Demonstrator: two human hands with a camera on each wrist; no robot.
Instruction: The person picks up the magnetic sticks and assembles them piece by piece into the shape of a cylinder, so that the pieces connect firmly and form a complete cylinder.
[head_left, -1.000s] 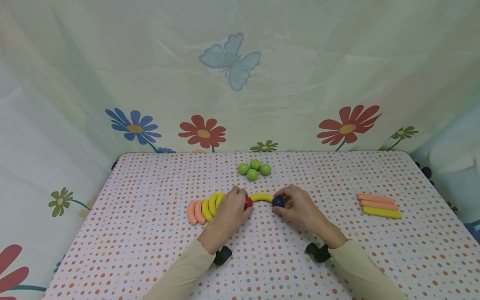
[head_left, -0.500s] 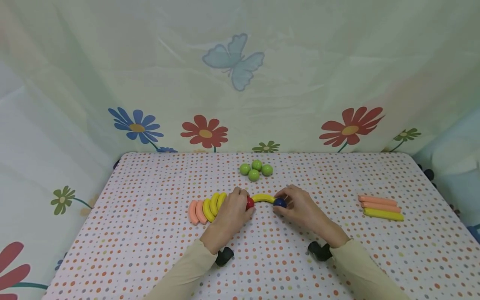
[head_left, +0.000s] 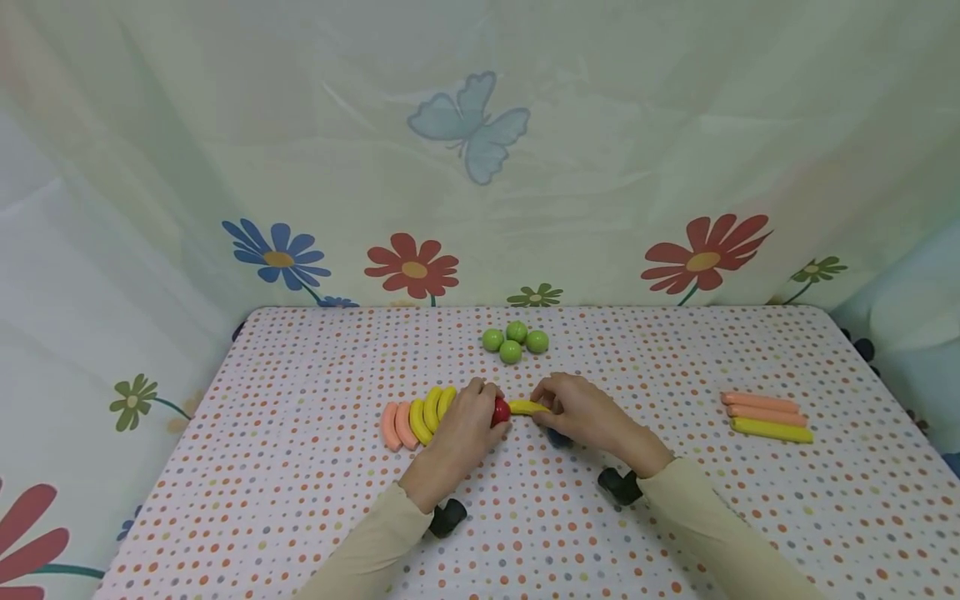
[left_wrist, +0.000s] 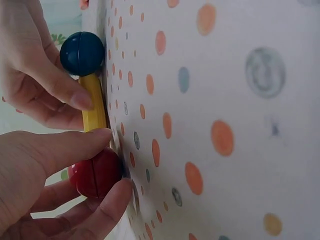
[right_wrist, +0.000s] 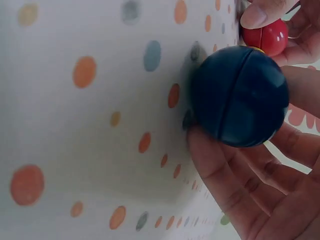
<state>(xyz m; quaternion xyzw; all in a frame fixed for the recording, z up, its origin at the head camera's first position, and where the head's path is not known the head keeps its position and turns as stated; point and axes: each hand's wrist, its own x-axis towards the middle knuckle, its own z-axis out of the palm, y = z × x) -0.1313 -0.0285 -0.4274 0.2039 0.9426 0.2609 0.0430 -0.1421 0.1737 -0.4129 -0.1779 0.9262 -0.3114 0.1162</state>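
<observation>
In the head view my left hand (head_left: 459,423) holds a glossy red ball (head_left: 502,410) between thumb and fingers, low over the dotted tabletop. A yellow curved rod (left_wrist: 93,107) runs from the red ball to a dark blue ball (left_wrist: 82,53), linking the two. My right hand (head_left: 583,415) pinches this rod near its blue end, thumb on the facing side and fingers behind. The blue ball lies against the palm side of that hand in the right wrist view, and mostly under it in the head view.
Left of my left hand lie yellow curved rods (head_left: 420,421) and pink curved rods (head_left: 390,427) side by side. Several green balls (head_left: 511,352) cluster at the back. Pink straight rods (head_left: 761,402) and a yellow straight rod (head_left: 772,430) lie at the right. A patterned curtain (head_left: 585,167) hangs behind.
My right hand has shifted from the blue ball left onto the yellow curved rod. The blue ball now sits nearer me, with the rod turned. My left hand keeps the red ball.
</observation>
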